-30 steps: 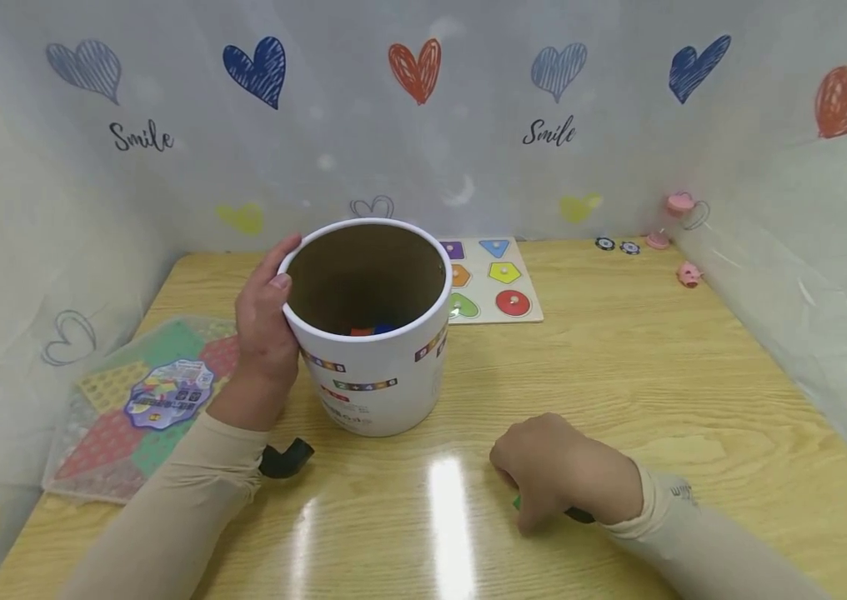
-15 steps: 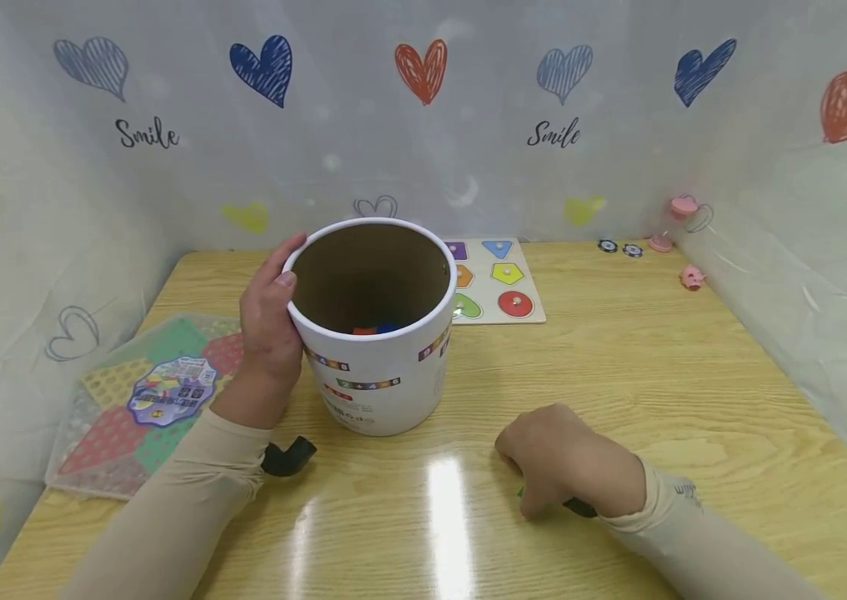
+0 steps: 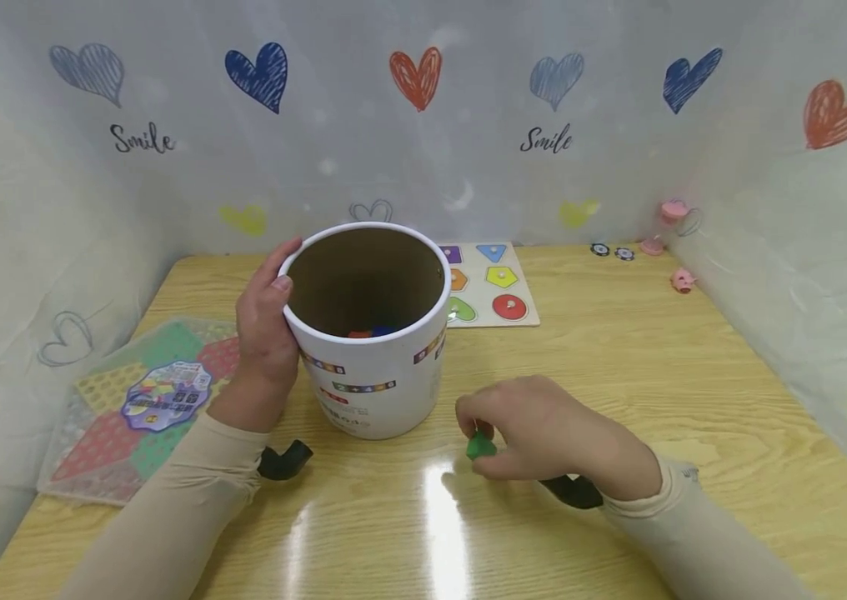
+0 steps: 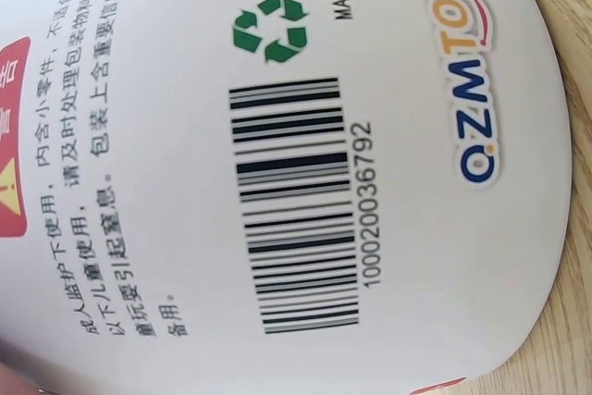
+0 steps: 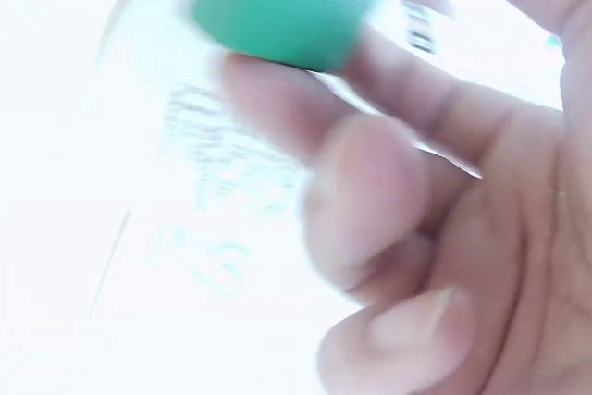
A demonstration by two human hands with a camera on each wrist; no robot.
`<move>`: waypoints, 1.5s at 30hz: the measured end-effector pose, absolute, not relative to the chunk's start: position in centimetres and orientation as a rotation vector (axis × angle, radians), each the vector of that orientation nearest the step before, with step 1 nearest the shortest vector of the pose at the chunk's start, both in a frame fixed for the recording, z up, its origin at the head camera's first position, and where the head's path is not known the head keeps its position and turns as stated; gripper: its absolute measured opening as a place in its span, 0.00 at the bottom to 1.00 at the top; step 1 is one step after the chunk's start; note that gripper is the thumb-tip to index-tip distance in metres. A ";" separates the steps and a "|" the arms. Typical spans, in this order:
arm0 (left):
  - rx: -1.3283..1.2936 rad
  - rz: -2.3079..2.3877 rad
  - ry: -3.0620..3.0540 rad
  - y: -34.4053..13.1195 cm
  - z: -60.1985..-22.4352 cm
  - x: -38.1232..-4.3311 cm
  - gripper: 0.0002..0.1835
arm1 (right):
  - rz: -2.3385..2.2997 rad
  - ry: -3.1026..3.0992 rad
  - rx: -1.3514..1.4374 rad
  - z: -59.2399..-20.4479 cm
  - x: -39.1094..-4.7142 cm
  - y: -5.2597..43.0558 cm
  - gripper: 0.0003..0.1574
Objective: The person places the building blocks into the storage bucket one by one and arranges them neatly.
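Observation:
A white bucket (image 3: 378,392) with printed number strips stands upright on the table, and its barcode side fills the left wrist view. My left hand (image 3: 266,333) grips its rim on the left, thumb near the lip. Deep inside, bits of a red block (image 3: 359,335) and a blue block (image 3: 383,331) show; the rest of the contents is hidden. My right hand (image 3: 536,429) pinches a small green block (image 3: 480,446) above the table, to the right of the bucket. Up close in the right wrist view, the green block (image 5: 282,6) is blurred and its full shape is cut off.
A flat clear case (image 3: 168,396) with coloured pieces lies at the left. Behind the bucket lies a shape puzzle board (image 3: 509,283). Poker chips (image 3: 611,251), a pink hourglass-like item (image 3: 664,227) and a pink pig figure (image 3: 683,280) sit at the back right.
My right hand has lifted the green block off the table and moved it left, towards the bucket. My left hand keeps its grip on the rim.

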State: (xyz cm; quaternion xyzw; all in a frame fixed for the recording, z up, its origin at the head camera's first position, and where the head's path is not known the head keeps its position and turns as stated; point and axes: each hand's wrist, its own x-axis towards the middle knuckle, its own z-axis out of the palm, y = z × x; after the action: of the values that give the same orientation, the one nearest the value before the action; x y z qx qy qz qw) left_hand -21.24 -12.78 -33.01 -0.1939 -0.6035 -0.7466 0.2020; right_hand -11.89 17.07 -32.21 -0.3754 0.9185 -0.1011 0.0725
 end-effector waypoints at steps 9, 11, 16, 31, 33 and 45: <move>-0.478 -2.117 -1.695 -12.8 -33.2 -21.5 0.26 | -0.989 2.892 -1.504 -29.9 -13.0 15.1 0.16; -0.455 -2.115 -1.728 -12.6 -33.2 -21.6 0.26 | -1.224 2.861 -1.578 -29.4 -13.2 14.5 0.17; -0.449 -2.111 -1.745 -12.2 -33.4 -21.9 0.26 | -1.851 2.740 -1.732 -26.3 -13.0 12.4 0.13; -0.513 -2.070 -1.706 -11.3 -33.6 -22.3 0.26 | -2.279 2.967 -1.490 -24.2 -14.7 10.7 0.12; -0.522 -2.076 -1.677 -11.3 -33.6 -22.4 0.26 | -2.269 2.989 -1.478 -24.6 -15.1 10.9 0.12; -0.548 -2.080 -1.684 -11.7 -33.5 -22.2 0.26 | -2.179 3.052 -1.381 -23.4 -14.1 11.9 0.13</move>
State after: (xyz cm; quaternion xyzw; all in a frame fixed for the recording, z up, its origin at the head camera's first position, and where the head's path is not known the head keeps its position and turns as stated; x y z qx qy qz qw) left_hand -22.21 -11.71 -33.47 -0.1965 -0.6036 -0.7455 0.2035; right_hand -14.10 11.92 -23.38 -0.3145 0.6950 -0.4963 -0.4144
